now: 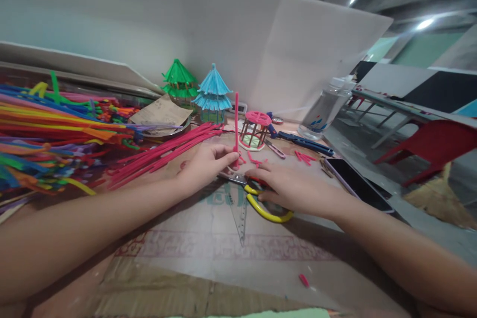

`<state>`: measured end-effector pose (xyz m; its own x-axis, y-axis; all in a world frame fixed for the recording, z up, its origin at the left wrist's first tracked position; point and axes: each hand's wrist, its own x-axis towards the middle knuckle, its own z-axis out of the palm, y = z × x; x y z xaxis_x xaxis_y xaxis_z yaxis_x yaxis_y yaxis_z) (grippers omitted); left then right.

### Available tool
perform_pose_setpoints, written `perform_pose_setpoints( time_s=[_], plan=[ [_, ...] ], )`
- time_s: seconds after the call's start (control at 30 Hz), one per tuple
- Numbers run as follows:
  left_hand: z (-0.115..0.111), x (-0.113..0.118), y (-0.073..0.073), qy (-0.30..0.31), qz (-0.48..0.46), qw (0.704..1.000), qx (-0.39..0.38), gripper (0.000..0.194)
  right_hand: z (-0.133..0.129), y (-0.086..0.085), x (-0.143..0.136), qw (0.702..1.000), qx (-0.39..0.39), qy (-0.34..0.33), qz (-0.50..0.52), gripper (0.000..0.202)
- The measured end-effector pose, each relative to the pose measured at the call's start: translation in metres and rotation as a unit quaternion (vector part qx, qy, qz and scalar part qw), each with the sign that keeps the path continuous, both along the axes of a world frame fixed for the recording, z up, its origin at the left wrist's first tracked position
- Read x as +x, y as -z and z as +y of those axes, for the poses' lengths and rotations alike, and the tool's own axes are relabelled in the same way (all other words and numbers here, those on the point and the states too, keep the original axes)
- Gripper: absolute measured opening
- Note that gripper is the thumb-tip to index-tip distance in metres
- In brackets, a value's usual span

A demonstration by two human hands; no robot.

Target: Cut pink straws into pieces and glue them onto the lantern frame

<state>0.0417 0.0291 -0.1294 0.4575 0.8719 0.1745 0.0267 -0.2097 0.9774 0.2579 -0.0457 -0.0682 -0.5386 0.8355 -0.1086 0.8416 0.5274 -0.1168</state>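
Note:
My left hand [214, 163] pinches a pink pipe cleaner [236, 121], which stands upright from its fingertips. Yellow-handled scissors [270, 216] lie on the table just below, their pivot close to the left fingertips. My right hand [278, 184] is over the scissor handles, fingers partly bent and slightly apart; whether it grips them is unclear. Short pink pieces [255, 160] lie just beyond the hands. Behind them stands a small round frame [254, 130] with a pink top and brown posts. A clear triangle ruler [239, 216] lies in front of the scissors.
Pink pipe cleaners [164, 151] and a colourful heap [55, 129] lie at left. Green [179, 79] and blue [213, 90] pagoda models stand behind. At right are a utility knife [276, 149], dark pliers-like tool [305, 144], clear bottle [319, 109] and phone [357, 184].

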Motion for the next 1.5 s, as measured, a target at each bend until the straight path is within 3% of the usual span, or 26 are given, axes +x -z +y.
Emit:
perform_pose_setpoints(
  time_s=[0.13, 0.37, 0.6, 0.8, 1.0, 1.2, 1.5],
  plan=[
    [-0.002, 0.0, -0.001, 0.009, 0.015, 1.0, 0.021, 0.035, 0.011, 0.013, 0.001, 1.0, -0.024, -0.01, 0.009, 0.063],
    [-0.014, 0.003, -0.009, 0.011, 0.035, 0.997, 0.06, 0.028, 0.014, 0.036, 0.009, 0.998, -0.001, 0.006, 0.069, 0.08],
    [-0.024, 0.002, -0.013, 0.002, 0.038, 0.998, 0.054, 0.028, 0.021, 0.025, 0.016, 0.98, -0.003, 0.073, 0.186, 0.065],
    [-0.01, 0.001, -0.009, -0.02, 0.027, 0.999, 0.026, 0.03, 0.046, 0.001, 0.055, 0.932, 0.021, 0.136, 0.336, 0.048],
    [0.003, 0.001, -0.007, -0.052, -0.027, 0.997, -0.042, 0.035, 0.046, -0.028, 0.088, 0.967, 0.061, 0.093, 0.228, 0.059],
    [0.004, 0.001, -0.002, -0.03, -0.023, 0.999, -0.015, 0.037, 0.043, -0.022, 0.079, 0.981, 0.076, 0.093, 0.152, 0.06],
    [0.003, 0.0, -0.005, -0.012, 0.015, 1.0, 0.01, 0.029, 0.031, -0.027, 0.061, 0.988, 0.003, 0.119, 0.097, 0.066]
  ],
)
